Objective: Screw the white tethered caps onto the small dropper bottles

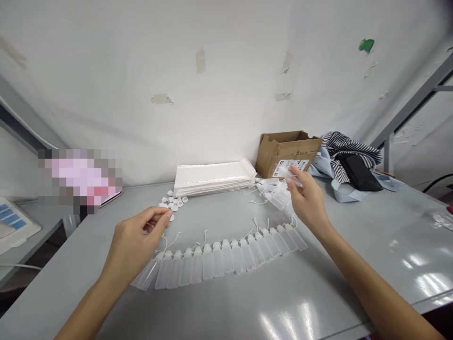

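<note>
A curved row of several small clear plastic bottles (226, 257) with tethered caps lies side by side on the grey table (318, 302). My left hand (136, 241) hovers over the row's left end, thumb and forefinger pinched on a small white cap. My right hand (307, 198) is raised near the back of the table and holds one clear bottle (293, 174) between its fingertips. Under and beside it lies a loose heap of more clear bottles (274, 191). Several loose white caps (172, 202) lie behind my left hand.
A stack of white padded envelopes (214, 177) rests against the wall. An open cardboard box (286, 151) stands right of it, then striped and blue cloth with a black pouch (357, 172). A metal rack frame (417, 101) rises at right; a device with blue buttons (10, 219) sits left.
</note>
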`<state>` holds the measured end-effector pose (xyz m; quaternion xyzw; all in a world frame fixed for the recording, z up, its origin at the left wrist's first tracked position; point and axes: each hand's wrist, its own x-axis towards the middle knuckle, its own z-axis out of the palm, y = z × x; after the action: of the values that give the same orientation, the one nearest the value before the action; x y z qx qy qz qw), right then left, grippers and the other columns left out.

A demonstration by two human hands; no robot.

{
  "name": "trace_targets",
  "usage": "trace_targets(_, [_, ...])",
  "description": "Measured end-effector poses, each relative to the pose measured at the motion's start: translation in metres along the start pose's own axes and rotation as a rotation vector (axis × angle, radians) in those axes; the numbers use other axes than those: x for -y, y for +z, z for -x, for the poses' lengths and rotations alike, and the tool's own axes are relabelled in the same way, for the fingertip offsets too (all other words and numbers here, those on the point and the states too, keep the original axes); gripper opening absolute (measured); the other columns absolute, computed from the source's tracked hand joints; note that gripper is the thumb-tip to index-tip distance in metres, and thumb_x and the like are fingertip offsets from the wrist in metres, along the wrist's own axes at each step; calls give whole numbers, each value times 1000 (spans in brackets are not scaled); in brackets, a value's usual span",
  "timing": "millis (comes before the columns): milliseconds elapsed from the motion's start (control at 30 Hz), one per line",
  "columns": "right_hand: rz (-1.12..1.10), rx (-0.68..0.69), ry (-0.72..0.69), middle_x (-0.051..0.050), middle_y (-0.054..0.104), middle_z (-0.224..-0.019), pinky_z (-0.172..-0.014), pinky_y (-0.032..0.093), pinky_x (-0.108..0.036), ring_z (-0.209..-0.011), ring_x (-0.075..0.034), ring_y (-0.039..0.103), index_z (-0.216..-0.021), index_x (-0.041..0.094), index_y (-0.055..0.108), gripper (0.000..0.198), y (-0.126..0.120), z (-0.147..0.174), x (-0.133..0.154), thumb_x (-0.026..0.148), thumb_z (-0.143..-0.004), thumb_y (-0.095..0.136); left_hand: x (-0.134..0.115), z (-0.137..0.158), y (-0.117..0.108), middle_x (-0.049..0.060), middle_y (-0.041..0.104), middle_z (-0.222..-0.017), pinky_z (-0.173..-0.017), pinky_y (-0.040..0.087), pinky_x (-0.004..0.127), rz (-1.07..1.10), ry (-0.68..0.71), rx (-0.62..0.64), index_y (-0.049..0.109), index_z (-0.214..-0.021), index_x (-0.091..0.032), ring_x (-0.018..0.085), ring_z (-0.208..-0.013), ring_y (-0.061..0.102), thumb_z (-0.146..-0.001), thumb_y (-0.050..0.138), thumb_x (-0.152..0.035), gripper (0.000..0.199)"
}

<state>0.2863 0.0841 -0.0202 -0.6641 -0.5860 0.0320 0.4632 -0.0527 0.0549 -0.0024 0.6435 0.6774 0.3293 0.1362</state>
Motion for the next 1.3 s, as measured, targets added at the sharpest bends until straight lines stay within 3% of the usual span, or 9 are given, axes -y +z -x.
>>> trace_targets(67, [62,90,57,-17,53,-126,-87,50,-42,-115,-29,53,-123,15,53,39,-1,-3,-3,30,-90,42,1,-2,-1,0,71,-68,-58,46,25,-13,-21,-2,69,-82,-24,20,-67,64,-74,50,-52,35])
trace_targets(167, [105,167,81,-18,54,-125,-87,49,-41,-117,-29,51,-117,13,57,37,-7,-7,-2,29,-88,42,4,-4,-2,0,72,-70,-60,47,26,-32,-53,-11,68,-83,-24,20,-69,65,-74,49,-51,34])
trace_targets(300, [169,346,97,-15,61,-114,-80,49,-37,-98,-27,61,-108,14,62,32,-19,-8,3,32,-87,45,7,-8,-2,0,71,-70,-62,46,26,-91,-70,13,68,-84,-24,20,-68,64,-76,46,-52,37])
trace_targets(500, [248,656,151,-8,70,-74,-58,45,-32,-69,-25,65,-85,17,65,33,-33,-7,-2,46,-85,49,24,-18,2,2,72,-76,-64,44,29,-205,-59,81,69,-87,-23,22,-70,62,-77,44,-46,35])
trace_targets(700, [380,719,120,-9,70,-86,-63,45,-32,-75,-23,65,-102,18,58,38,-38,-6,-1,49,-89,42,47,-28,7,1,67,-71,-62,43,29,-271,-18,183,66,-111,-23,24,-71,63,-76,45,-43,45])
trace_targets(933, [357,779,93,-8,70,-86,-63,44,-31,-75,-23,63,-106,18,57,38,-37,-1,4,48,-89,42,50,-28,14,0,63,-67,-61,42,29,-303,56,281,68,-113,-24,21,-62,58,-78,43,-49,50])
trace_targets(1033, [391,799,92,-8,69,-84,-62,44,-31,-74,-23,64,-98,18,60,33,-42,-3,6,46,-88,45,47,-27,15,1,64,-68,-60,42,29,-315,70,288,68,-114,-24,22,-62,58,-81,42,-48,49])
trace_targets(1133, [402,938,117,-7,68,-80,-57,44,-30,-67,-21,64,-86,19,60,31,-51,-5,7,47,-86,48,45,-26,15,2,64,-69,-61,42,28,-316,79,278,68,-114,-24,22,-62,59,-81,43,-47,47])
trace_targets(1300, [329,1038,164,-6,68,-78,-52,44,-28,-59,-18,64,-83,18,59,28,-63,-8,8,45,-82,54,40,-21,11,1,66,-70,-62,43,25,-322,77,271,71,-108,-24,20,-65,60,-83,46,-48,43])
